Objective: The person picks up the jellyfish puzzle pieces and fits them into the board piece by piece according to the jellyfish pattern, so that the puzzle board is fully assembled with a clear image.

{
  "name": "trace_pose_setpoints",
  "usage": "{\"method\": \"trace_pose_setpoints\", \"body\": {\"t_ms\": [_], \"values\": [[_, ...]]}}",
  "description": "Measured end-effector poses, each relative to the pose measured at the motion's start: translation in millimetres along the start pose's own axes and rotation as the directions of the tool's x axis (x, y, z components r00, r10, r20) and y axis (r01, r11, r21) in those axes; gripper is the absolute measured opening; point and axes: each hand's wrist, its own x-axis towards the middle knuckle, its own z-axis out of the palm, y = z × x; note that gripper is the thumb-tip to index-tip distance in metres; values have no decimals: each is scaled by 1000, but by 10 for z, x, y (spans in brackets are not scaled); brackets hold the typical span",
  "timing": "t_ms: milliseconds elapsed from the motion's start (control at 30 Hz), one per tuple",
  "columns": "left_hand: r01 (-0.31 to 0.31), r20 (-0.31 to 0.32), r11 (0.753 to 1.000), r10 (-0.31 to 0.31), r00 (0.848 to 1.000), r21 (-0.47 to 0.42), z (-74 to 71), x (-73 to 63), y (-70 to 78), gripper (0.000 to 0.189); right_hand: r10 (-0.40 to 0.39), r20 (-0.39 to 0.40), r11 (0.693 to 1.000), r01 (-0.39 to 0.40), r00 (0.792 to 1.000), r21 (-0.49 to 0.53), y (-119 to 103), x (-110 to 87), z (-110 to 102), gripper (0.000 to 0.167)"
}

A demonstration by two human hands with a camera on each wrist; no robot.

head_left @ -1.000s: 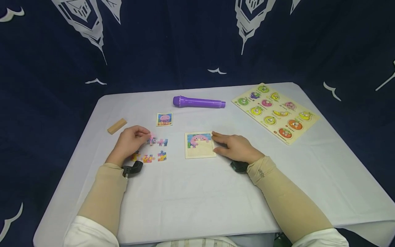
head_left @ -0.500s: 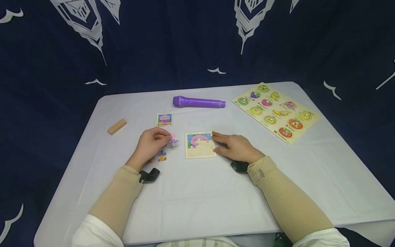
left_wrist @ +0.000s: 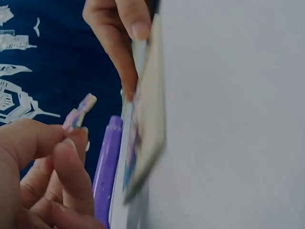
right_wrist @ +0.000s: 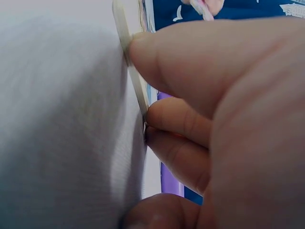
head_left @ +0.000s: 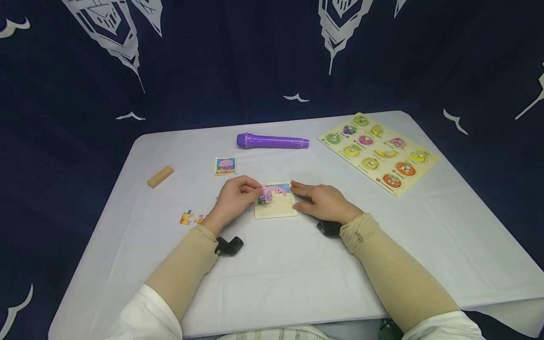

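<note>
As the wooden block (head_left: pixel 160 176) at the far left of the worktop (head_left: pixel 263 278) appears to play no part in the step, leave it where it lies. To its right and nearer the person, loose pieces (head_left: pixel 187 217) lie on the cloth; the left arm may hide others. Consult the picture card (head_left: pixel 225 166), just beyond the left hand (head_left: pixel 235 200), as the likely guide to orientation.

The left hand pinches one piece (left_wrist: pixel 78 114) between thumb and fingers, over the upper left part of the board (head_left: pixel 276 211). The left wrist view shows the piece tilted and apart from the board. Before seating it, level the piece, match its tabs to the edge of the picture already laid, then lower it straight down. Do not slide it sideways; this could dislodge its neighbours. Finish with light fingertip pressure.

The board lies on the worktop, its upper part filled with a pink creature, its lower part bare. The right hand (head_left: pixel 325 203) has its fingers extended, gripping nothing; thumb and fingers touch the board's right edge. Use them as a stop: too hard a push could shift the board leftward. Farther right, the fruit board (head_left: pixel 378 153) lies well apart; leave it undisturbed.
</note>
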Motion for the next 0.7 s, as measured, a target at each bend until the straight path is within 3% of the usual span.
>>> {"method": "trace_pose_setpoints", "body": {"t_ms": [133,367,700], "values": [[10,13,1000,-10,1000,10,119,53,45,11,-6,5,1000,6,1000,-2,-4,17,0,59],[-29,9,995,28,1000,92,250,52,-29,8,1,18,1000,-1,1000,-3,-44,27,-5,59],[-77,-31,963,88,996,257,337,61,-94,8,25,16,1000,-25,1000,5,-23,-5,-8,58]]}}
